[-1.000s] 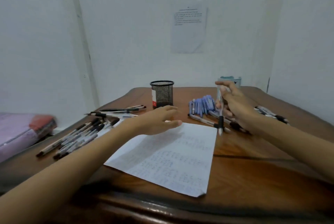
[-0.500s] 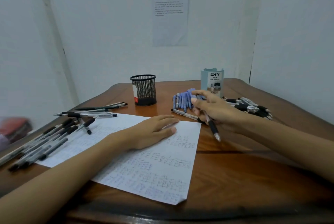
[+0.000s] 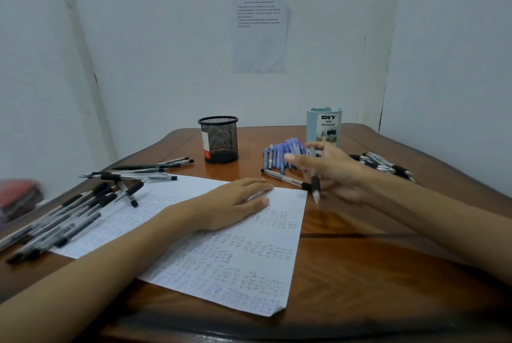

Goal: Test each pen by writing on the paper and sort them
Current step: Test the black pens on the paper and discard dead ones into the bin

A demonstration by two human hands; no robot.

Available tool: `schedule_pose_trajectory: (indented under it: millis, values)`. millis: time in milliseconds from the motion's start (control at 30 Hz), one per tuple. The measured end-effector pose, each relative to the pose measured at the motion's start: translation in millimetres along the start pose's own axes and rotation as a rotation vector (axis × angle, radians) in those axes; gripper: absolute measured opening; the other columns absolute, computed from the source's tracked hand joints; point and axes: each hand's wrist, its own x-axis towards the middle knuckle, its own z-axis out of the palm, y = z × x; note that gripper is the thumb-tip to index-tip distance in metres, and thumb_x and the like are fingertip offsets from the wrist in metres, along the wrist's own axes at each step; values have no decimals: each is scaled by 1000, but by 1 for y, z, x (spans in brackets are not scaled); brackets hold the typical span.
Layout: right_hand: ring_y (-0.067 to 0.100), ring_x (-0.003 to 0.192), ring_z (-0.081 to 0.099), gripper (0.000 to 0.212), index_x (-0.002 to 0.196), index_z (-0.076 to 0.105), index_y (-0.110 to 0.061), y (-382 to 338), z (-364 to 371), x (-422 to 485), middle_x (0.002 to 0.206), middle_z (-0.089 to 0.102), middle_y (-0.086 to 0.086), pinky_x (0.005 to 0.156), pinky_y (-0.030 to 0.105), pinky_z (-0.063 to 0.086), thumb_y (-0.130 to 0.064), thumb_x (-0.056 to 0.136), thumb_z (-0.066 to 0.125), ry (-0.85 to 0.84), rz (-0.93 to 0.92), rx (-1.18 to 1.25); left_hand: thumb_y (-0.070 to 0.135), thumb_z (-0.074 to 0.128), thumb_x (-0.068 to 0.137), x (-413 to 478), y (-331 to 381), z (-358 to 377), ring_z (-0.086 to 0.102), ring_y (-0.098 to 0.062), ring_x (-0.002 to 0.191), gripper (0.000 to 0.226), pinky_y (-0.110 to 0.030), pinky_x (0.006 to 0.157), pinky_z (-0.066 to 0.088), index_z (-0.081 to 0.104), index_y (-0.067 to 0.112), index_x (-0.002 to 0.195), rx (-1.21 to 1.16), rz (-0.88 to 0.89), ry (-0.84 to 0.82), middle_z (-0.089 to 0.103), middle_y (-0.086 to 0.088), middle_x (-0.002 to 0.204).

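The left hand [image 3: 235, 204] lies flat, fingers together, on the paper [image 3: 221, 254] at the counter's [image 3: 374, 273] middle. The right hand [image 3: 332, 173] pinches a black-gripped pen [image 3: 315, 184], tip down, just off the paper's right edge — blurred. Beside it lies a clear pen [image 3: 282, 177]; behind, blue pens [image 3: 282, 154], a mesh cup [image 3: 219, 139] and organizer [image 3: 323, 127]. Black pens [image 3: 69, 215] crowd the left edge.

light blue desk organizer [image 3: 323, 126] at the back of the table: label reads "diy" in bold, "desk organizer" under it. sheet taped to the wall [image 3: 260, 29]: several printed lines, too small to read. paper [image 3: 221, 254] on the table: covered in handwritten marks, none legible. mesh cup [image 3: 219, 140]: red/white sticker, text unreadable.
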Motion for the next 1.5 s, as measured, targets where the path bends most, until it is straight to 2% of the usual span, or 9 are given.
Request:
schedule_pose_trajectory:
  millis: [67, 167, 200, 300, 433, 567, 667, 800, 1500]
  values:
    - [17, 54, 61, 47, 106, 49, -6, -7, -4, -3, 88, 57, 14, 39, 12, 37, -6, 65, 72, -158, 75, 77, 45, 28, 97, 0, 0, 0, 25, -5, 135, 50, -18, 103, 18, 24, 32, 146, 6, 0, -3, 22, 12, 153]
    - [12, 63, 58, 44, 116, 51, -2, -10, -16, 2, 88, 60, 11, 76, 13, 53, 10, 76, 63, -42, 117, 256, 45, 28, 98, -1, 1, -1, 24, -6, 137, 50, -18, 103, 16, 23, 32, 146, 12, -4, -15, 21, 12, 153]
    - [10, 57, 59, 38, 112, 51, -4, -12, -20, 4, 87, 58, 13, 75, 12, 53, 13, 79, 59, 27, 117, 365, 45, 27, 98, -1, 1, -1, 23, -6, 137, 50, -17, 103, 16, 23, 32, 146, 14, -4, -17, 20, 12, 154]
    - [3, 28, 38, 18, 80, 45, -6, -14, -30, 5, 68, 53, 13, 34, 10, 40, 11, 86, 50, 157, 98, 557, 44, 27, 98, -1, 2, -1, 22, -6, 138, 51, -17, 102, 14, 21, 31, 147, 21, -5, -25, 18, 12, 154]
    - [9, 37, 55, 12, 87, 56, -4, -6, -18, -4, 49, 53, 5, 45, 23, 54, -14, 93, 54, 96, 49, 289, 44, 27, 98, -2, 2, -2, 21, -6, 139, 51, -18, 104, 14, 22, 30, 147, 20, -1, -23, 17, 11, 155]
    - [17, 63, 70, 35, 101, 66, -8, 2, 2, -12, 88, 73, 13, 46, 21, 53, -34, 97, 44, -144, 48, 60, 42, 28, 99, -3, 3, -2, 22, -8, 138, 50, -17, 103, 14, 22, 30, 147, 3, -3, -21, 18, 9, 154]
    - [10, 47, 59, 26, 77, 64, -8, 12, 11, -15, 64, 66, 6, 41, 17, 47, -33, 85, 62, -29, -68, -85, 44, 27, 98, -3, 2, -1, 18, -11, 140, 50, -19, 103, 14, 20, 32, 147, -25, -31, -29, 14, 7, 156]
    - [9, 30, 35, 45, 49, 41, -13, 22, 14, -13, 37, 42, -1, 33, 16, 30, -28, 76, 73, 58, -265, -249, 46, 26, 98, -2, 2, 1, 18, -12, 141, 50, -22, 105, 14, 20, 35, 146, -38, -38, -33, 12, 7, 156]
    - [3, 31, 36, 44, 48, 38, -9, 27, 14, -9, 39, 35, 1, 37, 11, 32, 1, 84, 61, -2, -338, -370, 46, 26, 98, -2, 3, 1, 18, -11, 140, 49, -22, 104, 14, 19, 36, 146, -15, -54, -28, 13, 7, 156]
